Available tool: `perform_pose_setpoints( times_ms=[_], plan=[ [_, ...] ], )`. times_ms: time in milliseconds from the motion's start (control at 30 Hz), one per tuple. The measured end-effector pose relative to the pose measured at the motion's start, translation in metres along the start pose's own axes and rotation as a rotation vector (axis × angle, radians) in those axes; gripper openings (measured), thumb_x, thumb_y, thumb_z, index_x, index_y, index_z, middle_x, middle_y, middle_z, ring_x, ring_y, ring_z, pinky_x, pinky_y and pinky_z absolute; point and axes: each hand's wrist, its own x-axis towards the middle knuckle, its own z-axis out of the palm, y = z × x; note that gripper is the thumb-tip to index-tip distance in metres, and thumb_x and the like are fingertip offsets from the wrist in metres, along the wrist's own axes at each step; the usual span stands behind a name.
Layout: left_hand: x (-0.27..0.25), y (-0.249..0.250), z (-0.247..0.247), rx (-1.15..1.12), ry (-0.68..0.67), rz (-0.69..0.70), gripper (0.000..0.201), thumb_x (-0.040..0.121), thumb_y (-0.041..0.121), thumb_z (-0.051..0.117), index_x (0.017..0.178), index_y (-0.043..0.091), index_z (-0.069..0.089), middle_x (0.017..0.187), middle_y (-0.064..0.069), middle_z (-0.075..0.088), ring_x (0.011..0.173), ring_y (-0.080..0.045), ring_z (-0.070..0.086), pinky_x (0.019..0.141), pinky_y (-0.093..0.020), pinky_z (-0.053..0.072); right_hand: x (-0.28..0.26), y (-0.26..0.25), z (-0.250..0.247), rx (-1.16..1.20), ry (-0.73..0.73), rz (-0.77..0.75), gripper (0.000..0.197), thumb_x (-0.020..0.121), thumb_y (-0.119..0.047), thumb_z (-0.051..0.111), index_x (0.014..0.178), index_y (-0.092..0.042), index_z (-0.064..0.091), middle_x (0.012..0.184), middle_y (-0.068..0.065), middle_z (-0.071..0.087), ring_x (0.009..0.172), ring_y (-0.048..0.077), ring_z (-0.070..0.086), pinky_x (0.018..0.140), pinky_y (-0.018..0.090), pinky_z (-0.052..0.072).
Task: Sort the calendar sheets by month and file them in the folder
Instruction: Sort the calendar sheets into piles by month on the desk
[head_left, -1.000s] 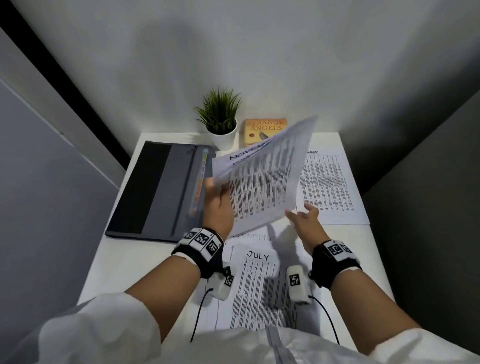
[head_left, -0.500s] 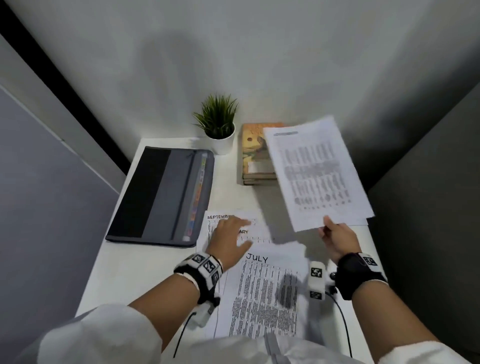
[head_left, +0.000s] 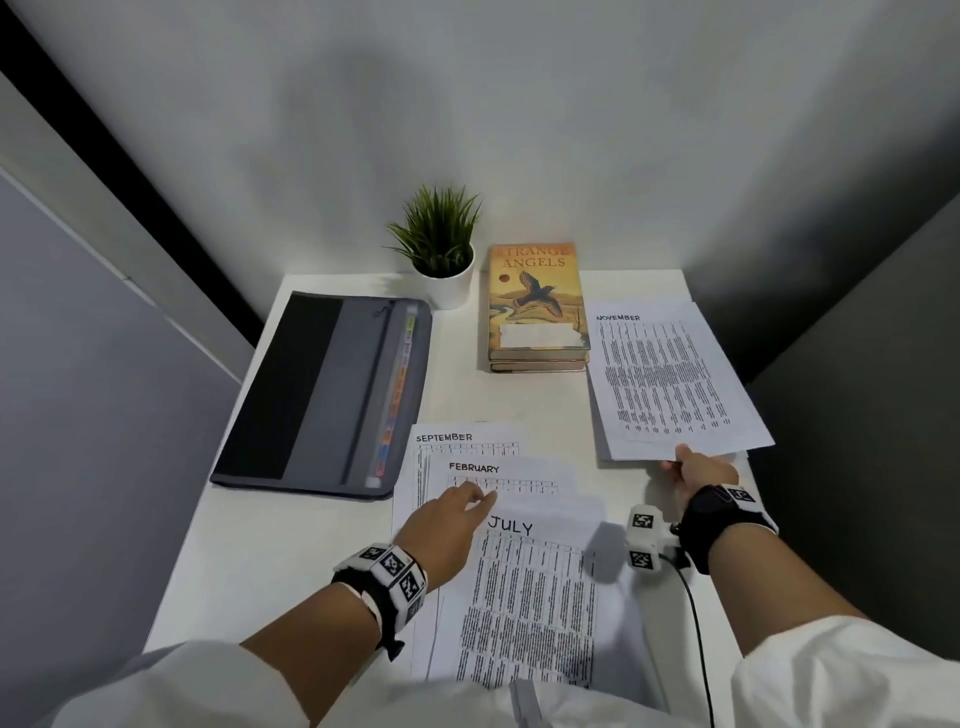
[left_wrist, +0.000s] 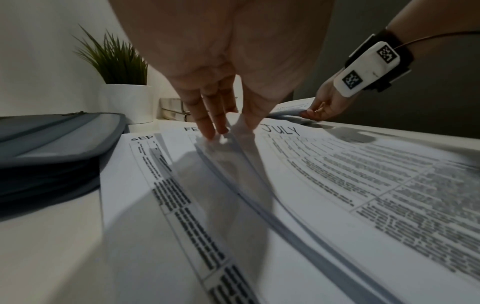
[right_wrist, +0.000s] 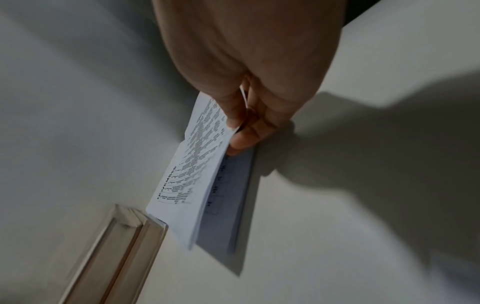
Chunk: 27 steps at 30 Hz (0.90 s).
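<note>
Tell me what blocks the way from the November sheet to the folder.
The stack of books lies between the November sheet, pinched by the right hand, and the closed folder. The potted plant stands behind that line. Lifted over the low books, the sheet meets nothing else.

Table (head_left: 332, 561): plain white top.
Folder (head_left: 332, 395): grey cover with a black panel along its left side; coloured index tabs at the right edge, yellow-green, orange and blue among them.
Calendar sheets: white paper, black headings and a grid of dense black print. November sheet (head_left: 670, 384), September sheet (head_left: 457, 441), February sheet (head_left: 524, 475), July sheet (head_left: 535, 597).
Plant (head_left: 436, 228): green spiky leaves in a plain white pot.
Book (head_left: 535, 301): yellow-orange cover, dark bird, reddish disc, white label strip.
Wristbands (head_left: 389, 577): black, with white blocks bearing black-and-white square codes.
Sleeves (head_left: 852, 670): white.
Wall: pale grey.
</note>
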Motion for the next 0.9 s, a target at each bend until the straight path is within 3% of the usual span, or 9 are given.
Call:
perform_pose_setpoints(
  times_ms=[133, 200, 333, 400, 500, 633, 733, 833, 900],
  plan=[
    [-0.002, -0.004, 0.004, 0.017, -0.044, 0.026, 0.073, 0.09, -0.004, 0.04, 0.154, 0.023, 0.017, 0.152, -0.002, 0.029, 0.129, -0.024, 0.042, 0.094, -0.034, 0.045, -0.003, 0.001, 0.001, -0.082, 0.051, 0.06, 0.008, 0.088, -0.009, 0.057, 0.087, -0.001, 0.056, 0.085, 0.019, 0.063, 0.079, 0.03, 0.062, 0.089, 0.043, 0.053],
    [-0.005, -0.004, 0.003, -0.001, -0.052, 0.022, 0.067, 0.094, -0.001, 0.039, 0.153, 0.023, 0.02, 0.156, -0.003, 0.028, 0.137, -0.024, 0.035, 0.104, -0.036, 0.041, -0.009, -0.001, 0.0, -0.137, 0.102, 0.081, 0.021, 0.084, -0.019, 0.059, 0.089, 0.001, 0.06, 0.093, 0.021, 0.066, 0.087, 0.032, 0.063, 0.093, 0.049, 0.051],
    [-0.009, -0.002, -0.005, -0.143, 0.005, -0.028, 0.039, 0.103, 0.027, 0.039, 0.141, 0.025, 0.047, 0.152, 0.004, 0.037, 0.138, -0.015, 0.036, 0.108, -0.036, 0.039, -0.034, -0.003, 0.003, -0.312, 0.16, 0.091, 0.055, 0.088, -0.034, 0.058, 0.125, 0.004, 0.044, 0.11, 0.021, 0.063, 0.099, 0.032, 0.063, 0.09, 0.042, 0.049],
    [-0.01, -0.001, -0.008, -0.25, 0.056, -0.051, 0.029, 0.101, 0.033, 0.043, 0.123, 0.026, 0.06, 0.144, 0.007, 0.048, 0.134, -0.011, 0.041, 0.102, -0.029, 0.04, -0.059, -0.004, 0.014, -0.468, 0.125, -0.092, 0.049, 0.09, -0.025, 0.056, 0.129, 0.0, 0.04, 0.113, 0.016, 0.063, 0.1, 0.029, 0.062, 0.089, 0.038, 0.047],
    [-0.013, 0.0, -0.01, -0.377, 0.096, -0.095, 0.016, 0.097, 0.033, 0.053, 0.104, 0.026, 0.065, 0.136, 0.009, 0.054, 0.128, -0.009, 0.045, 0.096, -0.022, 0.035, -0.104, 0.014, 0.039, -0.679, -0.25, -0.42, 0.017, 0.093, -0.019, 0.054, 0.103, -0.012, 0.064, 0.104, 0.006, 0.069, 0.092, 0.022, 0.063, 0.077, 0.03, 0.05],
    [-0.016, -0.001, -0.011, -0.422, 0.092, -0.08, 0.014, 0.093, 0.033, 0.058, 0.097, 0.023, 0.068, 0.137, 0.006, 0.054, 0.129, -0.012, 0.042, 0.107, -0.027, 0.031, -0.15, 0.049, 0.059, -0.869, -0.64, -0.578, 0.023, 0.095, -0.033, 0.053, 0.092, -0.019, 0.072, 0.089, -0.003, 0.07, 0.066, 0.006, 0.059, 0.059, 0.02, 0.043],
    [-0.02, 0.001, -0.014, -0.447, 0.097, -0.087, 0.024, 0.095, 0.039, 0.053, 0.098, 0.022, 0.071, 0.136, 0.008, 0.052, 0.128, -0.01, 0.041, 0.108, -0.029, 0.031, -0.164, 0.062, 0.061, -1.005, -0.678, -0.644, 0.038, 0.096, -0.04, 0.05, 0.079, -0.013, 0.071, 0.075, 0.003, 0.069, 0.042, 0.0, 0.042, 0.048, 0.019, 0.036],
    [-0.022, 0.007, -0.019, -0.523, 0.115, -0.108, 0.034, 0.098, 0.04, 0.047, 0.092, 0.018, 0.071, 0.119, 0.005, 0.062, 0.114, -0.012, 0.051, 0.097, -0.028, 0.039, -0.168, 0.069, 0.056, -1.034, -0.623, -0.701, 0.043, 0.095, -0.04, 0.051, 0.067, -0.01, 0.063, 0.058, 0.0, 0.056, 0.047, 0.008, 0.043, 0.049, 0.023, 0.035],
    [-0.02, 0.012, -0.021, -0.651, 0.186, -0.183, 0.02, 0.096, 0.033, 0.055, 0.092, 0.016, 0.066, 0.099, 0.006, 0.064, 0.094, -0.012, 0.057, 0.083, -0.025, 0.044, -0.166, 0.072, 0.052, -1.043, -0.582, -0.766, 0.034, 0.094, -0.036, 0.053, 0.068, -0.014, 0.056, 0.057, -0.004, 0.051, 0.051, 0.01, 0.044, 0.052, 0.023, 0.033]
  ],
)
